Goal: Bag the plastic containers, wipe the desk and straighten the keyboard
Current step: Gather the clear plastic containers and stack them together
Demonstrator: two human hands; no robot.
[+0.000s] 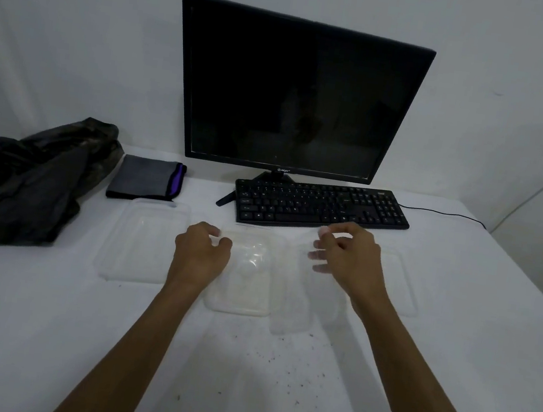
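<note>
Several clear plastic containers and lids lie in a row on the white desk (42, 314): a flat one on the left (140, 247), a deeper one in the middle (246, 278), a tilted one (298, 306) beside it, and a flat one at the far right (403, 285). My left hand (202, 252) pinches the middle container's left rim. My right hand (349, 257) hovers over the tilted container with its fingers spread. A crumpled black bag (24, 183) lies at the far left. A folded grey cloth (144, 178) with a purple edge sits beside it. The black keyboard (322, 204) lies slightly askew.
A black monitor (295, 91) stands behind the keyboard, against the white wall. The keyboard's cable (445, 214) runs off to the right. Dark crumbs (281, 356) are scattered on the desk in front of the containers. The desk's front edge is at the bottom of the view.
</note>
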